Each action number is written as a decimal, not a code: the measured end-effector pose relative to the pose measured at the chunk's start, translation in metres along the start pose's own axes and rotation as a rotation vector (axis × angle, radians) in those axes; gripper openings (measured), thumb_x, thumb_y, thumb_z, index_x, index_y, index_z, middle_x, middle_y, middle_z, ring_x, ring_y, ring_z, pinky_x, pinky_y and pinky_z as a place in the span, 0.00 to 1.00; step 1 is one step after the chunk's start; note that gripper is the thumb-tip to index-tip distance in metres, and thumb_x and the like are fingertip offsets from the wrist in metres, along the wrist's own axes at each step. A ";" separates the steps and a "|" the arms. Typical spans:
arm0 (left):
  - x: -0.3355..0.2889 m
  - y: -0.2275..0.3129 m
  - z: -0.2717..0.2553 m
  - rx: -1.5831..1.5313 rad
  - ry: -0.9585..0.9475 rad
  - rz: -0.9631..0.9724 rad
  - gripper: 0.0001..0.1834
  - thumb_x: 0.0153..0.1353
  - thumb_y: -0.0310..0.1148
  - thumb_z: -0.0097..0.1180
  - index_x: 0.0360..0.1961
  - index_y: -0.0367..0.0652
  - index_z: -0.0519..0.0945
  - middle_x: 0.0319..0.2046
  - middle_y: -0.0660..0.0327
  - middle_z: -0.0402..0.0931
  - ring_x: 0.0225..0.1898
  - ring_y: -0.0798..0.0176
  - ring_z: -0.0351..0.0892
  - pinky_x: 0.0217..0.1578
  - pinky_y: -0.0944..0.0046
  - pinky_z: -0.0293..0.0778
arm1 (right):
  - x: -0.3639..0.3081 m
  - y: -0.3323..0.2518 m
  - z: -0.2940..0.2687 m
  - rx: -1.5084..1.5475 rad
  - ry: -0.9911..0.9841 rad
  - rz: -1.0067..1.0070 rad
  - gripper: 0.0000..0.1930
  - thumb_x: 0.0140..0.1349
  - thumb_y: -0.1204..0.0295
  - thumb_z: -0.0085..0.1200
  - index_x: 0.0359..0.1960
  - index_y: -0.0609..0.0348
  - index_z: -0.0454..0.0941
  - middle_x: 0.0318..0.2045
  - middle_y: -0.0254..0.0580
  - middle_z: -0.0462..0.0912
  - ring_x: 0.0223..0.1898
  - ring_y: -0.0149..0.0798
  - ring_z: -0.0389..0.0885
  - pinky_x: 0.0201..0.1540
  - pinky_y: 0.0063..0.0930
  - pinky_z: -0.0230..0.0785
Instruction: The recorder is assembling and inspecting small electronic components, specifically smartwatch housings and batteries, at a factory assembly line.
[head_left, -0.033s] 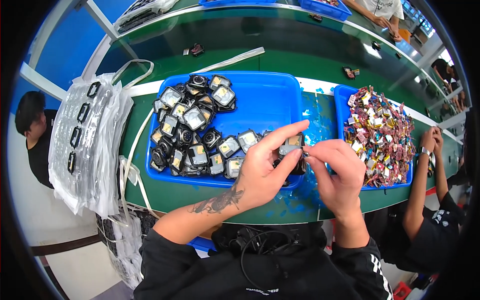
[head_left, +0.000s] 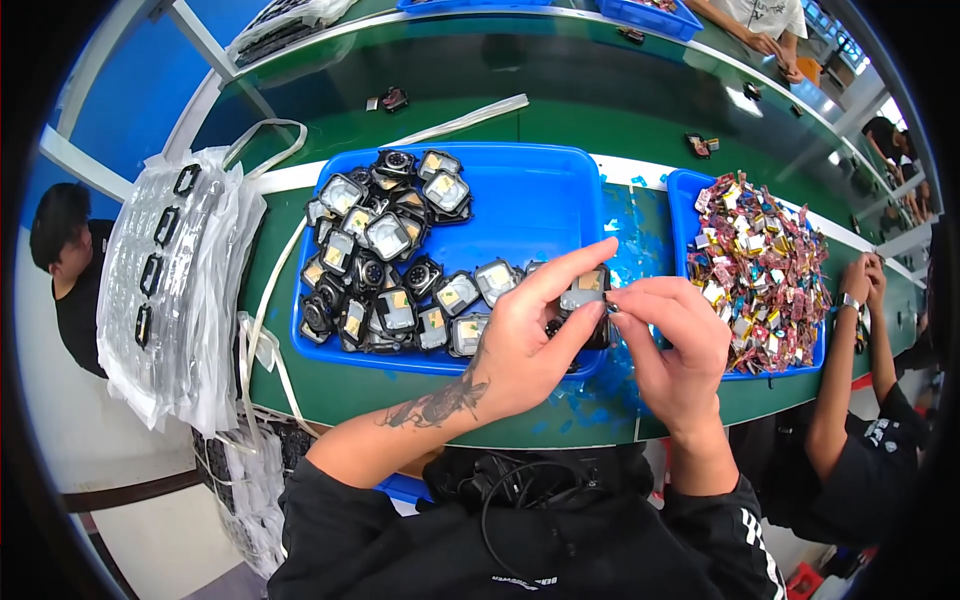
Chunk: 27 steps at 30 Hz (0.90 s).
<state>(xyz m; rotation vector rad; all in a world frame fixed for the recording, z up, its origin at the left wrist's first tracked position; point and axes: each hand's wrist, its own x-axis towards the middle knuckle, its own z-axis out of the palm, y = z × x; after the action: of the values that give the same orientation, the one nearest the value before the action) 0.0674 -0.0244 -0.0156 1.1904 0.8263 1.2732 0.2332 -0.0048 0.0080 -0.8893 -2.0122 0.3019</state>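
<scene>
My left hand (head_left: 530,345) grips a black smartwatch case (head_left: 583,288) between thumb and fingers, its forefinger stretched out past the case. The case's open side shows a grey and tan inside. Close against its right edge, my right hand (head_left: 675,335) pinches a tiny dark piece, too small to name, between thumb and forefinger. Behind and left of my left hand stands a blue tray (head_left: 520,195), with several similar watch cases (head_left: 388,236) heaped in its left part and along its front. My left hand hides part of the tray's near right corner.
A second blue tray (head_left: 683,200) on the right is piled with small circuit boards and battery-like pieces (head_left: 755,275). Plastic-wrapped trays (head_left: 170,290) stand at the left. Blue film scraps (head_left: 625,250) lie on the green table. A co-worker's hands (head_left: 865,280) are at far right.
</scene>
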 end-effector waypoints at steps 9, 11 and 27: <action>-0.001 -0.002 0.001 -0.074 0.002 0.006 0.27 0.65 0.17 0.50 0.66 0.32 0.62 0.51 0.52 0.74 0.53 0.65 0.75 0.55 0.64 0.73 | -0.012 -0.001 0.003 0.412 0.000 0.310 0.07 0.53 0.85 0.63 0.34 0.66 0.83 0.33 0.44 0.85 0.34 0.34 0.85 0.37 0.24 0.78; 0.006 -0.001 0.001 -0.157 0.163 -0.056 0.25 0.65 0.18 0.50 0.64 0.32 0.64 0.49 0.52 0.76 0.49 0.64 0.78 0.52 0.63 0.77 | -0.010 -0.003 0.005 0.415 0.036 0.436 0.05 0.55 0.85 0.62 0.34 0.68 0.83 0.32 0.44 0.84 0.35 0.32 0.84 0.38 0.23 0.78; 0.025 0.018 -0.047 -0.343 0.435 0.166 0.22 0.71 0.27 0.42 0.65 0.35 0.63 0.54 0.44 0.74 0.49 0.53 0.79 0.52 0.56 0.75 | 0.021 -0.016 0.046 -0.077 -0.392 0.038 0.09 0.50 0.76 0.65 0.34 0.60 0.81 0.31 0.45 0.79 0.35 0.50 0.79 0.39 0.41 0.71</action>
<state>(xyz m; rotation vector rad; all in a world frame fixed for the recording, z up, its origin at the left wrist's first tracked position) 0.0219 0.0077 -0.0054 0.7271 0.7851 1.7677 0.1809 0.0046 0.0031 -0.9745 -2.3821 0.4508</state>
